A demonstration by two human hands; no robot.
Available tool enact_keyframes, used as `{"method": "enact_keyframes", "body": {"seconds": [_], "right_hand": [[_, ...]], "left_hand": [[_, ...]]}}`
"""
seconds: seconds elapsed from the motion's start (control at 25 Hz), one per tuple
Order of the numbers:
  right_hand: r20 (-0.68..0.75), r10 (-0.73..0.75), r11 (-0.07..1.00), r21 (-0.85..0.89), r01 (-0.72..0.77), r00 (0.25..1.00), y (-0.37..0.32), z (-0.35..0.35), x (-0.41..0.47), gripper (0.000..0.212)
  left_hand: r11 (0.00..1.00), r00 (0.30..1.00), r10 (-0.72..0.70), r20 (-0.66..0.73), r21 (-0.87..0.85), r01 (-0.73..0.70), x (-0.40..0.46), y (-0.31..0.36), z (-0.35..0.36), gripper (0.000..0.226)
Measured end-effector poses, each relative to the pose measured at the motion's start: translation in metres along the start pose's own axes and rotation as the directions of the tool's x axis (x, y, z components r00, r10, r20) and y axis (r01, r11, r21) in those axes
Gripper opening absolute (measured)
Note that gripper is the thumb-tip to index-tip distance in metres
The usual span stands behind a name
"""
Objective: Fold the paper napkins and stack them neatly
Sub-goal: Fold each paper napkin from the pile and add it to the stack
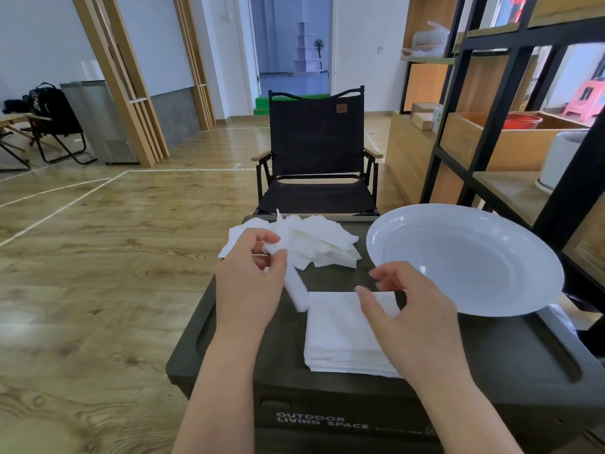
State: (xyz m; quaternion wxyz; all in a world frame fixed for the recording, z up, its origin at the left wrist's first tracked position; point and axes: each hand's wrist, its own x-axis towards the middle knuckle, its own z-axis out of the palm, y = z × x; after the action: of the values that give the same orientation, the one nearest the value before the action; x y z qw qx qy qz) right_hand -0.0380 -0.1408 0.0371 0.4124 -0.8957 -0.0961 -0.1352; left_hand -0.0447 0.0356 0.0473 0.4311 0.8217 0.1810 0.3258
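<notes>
On the dark box lid [491, 348], near edge: a squared stack of folded napkins [340, 335], kept close for easy adding. Just beyond, a loose heap of napkins [314, 240], within reach of the left hand [248, 276], pinching 1 napkin [296, 283] lifted from it. Over the stack, right hand [409, 309] released, fingers relaxed, likely ready to help fold. Beside, to the right, 1 white plate [465, 257].

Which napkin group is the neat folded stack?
The near stack, squared up under the right hand. The far pile beside the plate is loose and jumbled; the left hand holds one napkin.
</notes>
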Motion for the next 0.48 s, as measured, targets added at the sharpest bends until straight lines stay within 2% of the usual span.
{"method": "enact_keyframes", "body": {"seconds": [0.12, 0.2, 0.24, 0.28, 0.36, 0.4, 0.48], "right_hand": [[0.232, -0.217, 0.973, -0.029, 0.230, 0.948, -0.009, -0.001, -0.006, 0.080], [0.280, -0.260, 0.960, -0.030, 0.280, 0.924, -0.016, 0.002, -0.011, 0.095], [0.238, -0.230, 0.972, 0.000, 0.236, 0.944, -0.018, 0.003, -0.012, 0.090], [0.136, -0.204, 0.977, 0.090, 0.193, 0.969, -0.018, 0.004, -0.013, 0.075], [-0.105, -0.128, 0.929, 0.335, 0.156, 0.986, -0.010, 0.002, -0.009, 0.034], [-0.148, -0.083, 0.893, 0.429, 0.139, 0.986, -0.008, -0.001, -0.006, 0.022], [-0.086, -0.032, 0.852, 0.518, 0.072, 0.996, -0.006, -0.008, 0.000, 0.014]], "left_hand": [[0.968, 0.989, -0.050, 0.140, -0.236, 0.083, -0.013, 0.036, -0.010, 0.013], [0.891, 0.963, -0.058, 0.264, -0.421, 0.169, -0.020, 0.056, -0.017, 0.026], [0.850, 0.944, -0.050, 0.327, -0.482, 0.212, -0.023, 0.062, -0.021, 0.034], [0.823, 0.929, -0.039, 0.369, -0.515, 0.239, -0.024, 0.065, -0.024, 0.041], [0.835, 0.928, -0.011, 0.372, -0.507, 0.214, -0.024, 0.065, -0.028, 0.043], [0.868, 0.939, -0.001, 0.343, -0.467, 0.171, -0.024, 0.062, -0.028, 0.039], [0.944, 0.961, 0.016, 0.277, -0.322, 0.077, -0.023, 0.053, -0.022, 0.030]]}}
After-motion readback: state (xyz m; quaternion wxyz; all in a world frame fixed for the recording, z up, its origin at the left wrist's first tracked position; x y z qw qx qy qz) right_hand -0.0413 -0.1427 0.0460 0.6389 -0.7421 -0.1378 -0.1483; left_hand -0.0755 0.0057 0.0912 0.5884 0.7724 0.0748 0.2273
